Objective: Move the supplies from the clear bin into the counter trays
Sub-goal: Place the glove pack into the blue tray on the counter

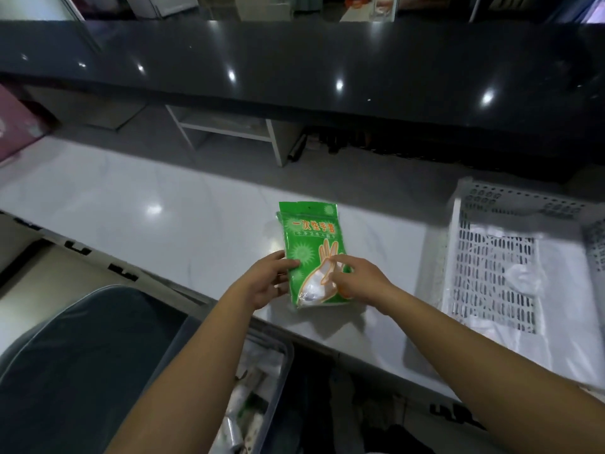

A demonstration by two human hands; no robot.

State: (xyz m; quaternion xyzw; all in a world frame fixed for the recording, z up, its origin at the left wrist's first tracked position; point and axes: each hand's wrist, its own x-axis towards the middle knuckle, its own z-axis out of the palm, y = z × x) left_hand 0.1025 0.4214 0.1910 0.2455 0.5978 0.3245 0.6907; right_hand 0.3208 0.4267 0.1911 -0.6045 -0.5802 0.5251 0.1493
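A green packet of disposable gloves [307,244] lies flat on the white counter [147,224], apparently on top of another like it. My left hand [268,283] holds the packet's left edge, thumb on top and fingers beneath. My right hand [357,278] rests on the packet's lower right part with fingers bent, index finger pointing across the print. The clear bin [262,381] stands below the counter edge between my arms, holding several white and green supplies. A white perforated tray [465,257] sits on the counter at the right, with white plastic bags in it.
A dark glossy raised counter [294,67] runs across the back. A grey-blue lid or container [82,365] lies at the lower left. A pink box [16,126] stands at the far left. A white shelf frame [229,132] is under the raised counter.
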